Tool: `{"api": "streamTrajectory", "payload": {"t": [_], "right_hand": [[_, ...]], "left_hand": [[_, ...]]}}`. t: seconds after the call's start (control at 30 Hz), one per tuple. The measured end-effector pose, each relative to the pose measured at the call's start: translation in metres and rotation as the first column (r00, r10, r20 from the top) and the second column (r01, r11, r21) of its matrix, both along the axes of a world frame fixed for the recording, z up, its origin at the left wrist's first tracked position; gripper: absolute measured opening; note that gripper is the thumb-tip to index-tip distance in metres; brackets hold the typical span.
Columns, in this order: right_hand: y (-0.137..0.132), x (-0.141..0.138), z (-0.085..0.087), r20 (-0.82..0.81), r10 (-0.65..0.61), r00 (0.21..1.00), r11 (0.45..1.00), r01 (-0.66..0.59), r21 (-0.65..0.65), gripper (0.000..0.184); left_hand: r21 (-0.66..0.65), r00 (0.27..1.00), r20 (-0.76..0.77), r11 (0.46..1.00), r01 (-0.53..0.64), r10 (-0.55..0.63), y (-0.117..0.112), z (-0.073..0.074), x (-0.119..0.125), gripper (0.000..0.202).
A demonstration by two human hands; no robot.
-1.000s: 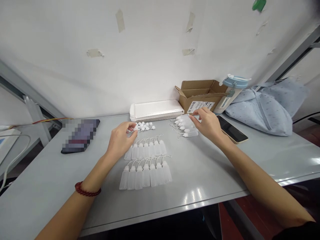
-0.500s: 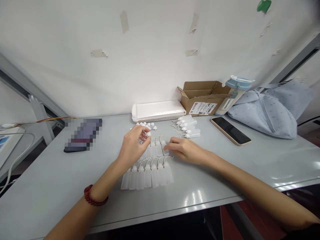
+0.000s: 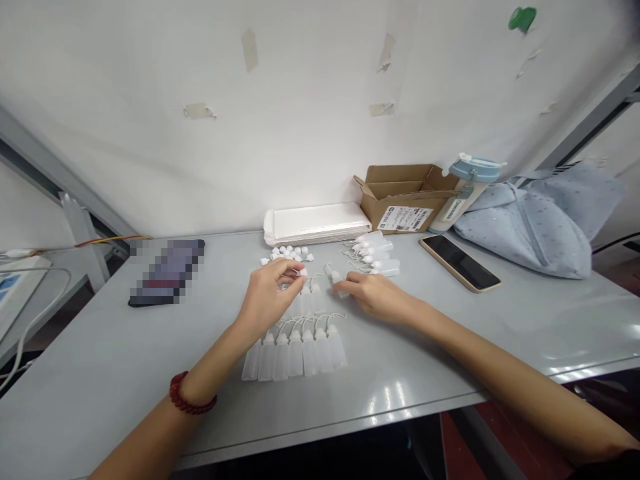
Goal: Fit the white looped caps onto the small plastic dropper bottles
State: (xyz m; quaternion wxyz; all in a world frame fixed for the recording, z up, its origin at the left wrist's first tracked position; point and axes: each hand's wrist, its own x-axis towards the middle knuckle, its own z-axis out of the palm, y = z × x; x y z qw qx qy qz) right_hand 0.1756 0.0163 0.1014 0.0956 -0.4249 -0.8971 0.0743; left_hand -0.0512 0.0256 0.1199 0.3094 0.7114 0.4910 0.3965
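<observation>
A small white cap (image 3: 303, 272) is pinched between the thumb and fingers of my left hand (image 3: 274, 288). My right hand (image 3: 376, 293) grips a small translucent squeeze bottle (image 3: 336, 277), its neck tilted up and to the left. Between and below the hands, a front row of similar bottles (image 3: 296, 353) lies flat with thin white tubes at their necks. A second row of bottles (image 3: 314, 300) lies behind it, partly hidden by my left hand. Loose white caps (image 3: 290, 252) are scattered just beyond that hand.
Capped bottles (image 3: 377, 252) lie in a group behind my right hand. Along the wall are a white flat stack (image 3: 317, 223), an open cardboard box (image 3: 405, 200) and a drinking bottle (image 3: 463, 193). A phone (image 3: 460, 263) and a pale blue bag (image 3: 530, 227) are at right; a pixelated item (image 3: 167, 272) lies left.
My right hand has lifted a bottle out of the back row and turned it slightly. My left hand has shifted a little to the right with the cap.
</observation>
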Motion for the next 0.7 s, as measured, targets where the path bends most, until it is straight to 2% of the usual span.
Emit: {"api": "streamTrajectory", "payload": {"t": [0.17,0.33,0.5,0.63,0.7], "right_hand": [[0.001,0.005,0.004,-0.076,-0.063,0.995,0.995,0.068,0.067,0.042],[-0.007,0.003,0.012,-0.242,0.006,0.970,0.993,0.023,0.119,0.035],[-0.016,-0.003,0.014,-0.378,0.118,0.918,0.986,-0.064,0.152,0.033],[-0.020,-0.007,0.014,-0.452,0.153,0.879,0.987,-0.116,0.107,0.033],[-0.021,-0.007,0.014,-0.464,0.167,0.870,0.986,-0.144,0.084,0.033]], "left_hand": [[-0.242,0.993,0.119,0.970,0.036,-0.007,0.000,0.004,0.001,0.022],[-0.386,0.972,0.234,0.915,0.119,-0.027,-0.001,0.006,0.004,0.020],[-0.465,0.911,0.413,0.862,0.200,0.012,0.000,0.001,0.004,0.027],[-0.452,0.806,0.592,0.827,0.334,-0.001,0.002,-0.003,0.006,0.022],[-0.439,0.779,0.627,0.820,0.367,-0.013,0.001,-0.003,0.007,0.019]]}}
